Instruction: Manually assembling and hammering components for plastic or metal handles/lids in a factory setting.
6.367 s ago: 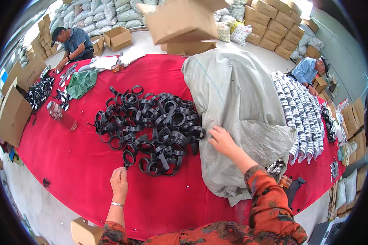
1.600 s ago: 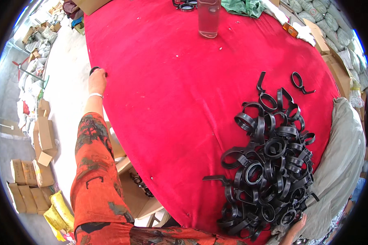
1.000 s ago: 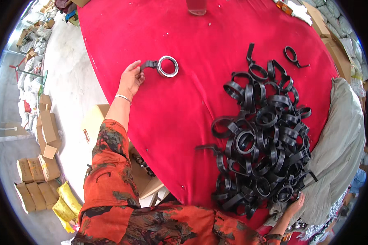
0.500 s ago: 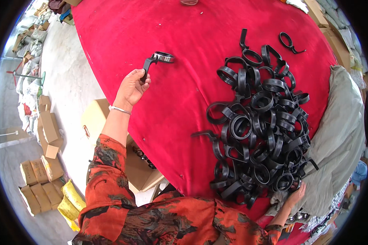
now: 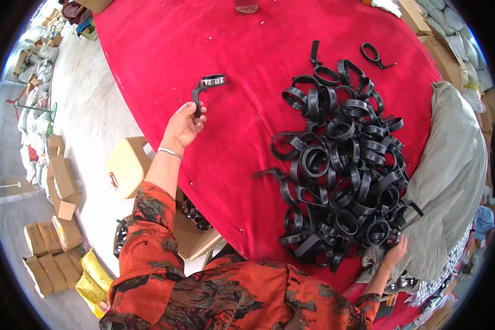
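My left hand (image 5: 185, 126) is raised over the left part of the red-covered table (image 5: 242, 143). Its thumb and fingers pinch the flat stem of a black ring with a handle (image 5: 197, 102). A shiny silver band shows around the loop at the stem's upper end. Down at the lower right, my right hand (image 5: 393, 254) has its fingers curled at the edge of a heap of similar black rings with handles (image 5: 341, 159). A small dark, shiny piece lies at those fingertips; what exactly they grip is partly hidden.
One black ring (image 5: 370, 53) lies apart beyond the heap. A grey cloth (image 5: 451, 181) drapes along the table's right side. A glass (image 5: 246, 5) stands at the far edge. Left of the table are a beige box-shaped seat (image 5: 127, 165) and cardboard boxes (image 5: 63, 184).
The view has shifted slightly. My left hand, still pinching the ring's stem, has come a little nearer and right over the table. My right hand stays at the heap's near right edge.
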{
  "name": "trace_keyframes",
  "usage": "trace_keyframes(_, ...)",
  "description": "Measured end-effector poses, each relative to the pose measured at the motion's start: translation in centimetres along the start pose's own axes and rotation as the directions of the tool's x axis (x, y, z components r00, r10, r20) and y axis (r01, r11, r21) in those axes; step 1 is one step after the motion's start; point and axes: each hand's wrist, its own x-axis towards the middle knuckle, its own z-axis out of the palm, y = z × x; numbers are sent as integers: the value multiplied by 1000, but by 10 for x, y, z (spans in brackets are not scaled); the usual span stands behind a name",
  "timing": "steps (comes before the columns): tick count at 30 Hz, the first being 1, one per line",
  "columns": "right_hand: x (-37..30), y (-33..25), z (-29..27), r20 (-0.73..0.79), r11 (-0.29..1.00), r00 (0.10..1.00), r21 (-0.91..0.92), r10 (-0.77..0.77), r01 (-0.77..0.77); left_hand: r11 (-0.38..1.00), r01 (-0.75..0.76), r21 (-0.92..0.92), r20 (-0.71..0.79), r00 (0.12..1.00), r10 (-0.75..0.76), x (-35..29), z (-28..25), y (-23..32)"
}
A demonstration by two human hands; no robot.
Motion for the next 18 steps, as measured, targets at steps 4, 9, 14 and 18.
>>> trace_keyframes(4, -3, 10, 0, -6, 999, 1000, 48, 0, 1, 988, -44, 145, 23, 999, 41, -12, 11, -10)
trace_keyframes(9, -10, 9, -5, 42, 1000, 999, -17, -17, 18, 845, -264, 465, 116, 965, 237, -35, 39, -26)
trace_keyframes(14, -21, -10, -9, 106, 998, 993, 41, -57, 53, 253, -416, 874, 294, 865, 407, -59, 28, -50)
trace_keyframes(18, -58, -34, -20, 18, 998, 999, -43, -48, 49, -188, -588, 787, 597, 648, 473, -58, 15, -74)
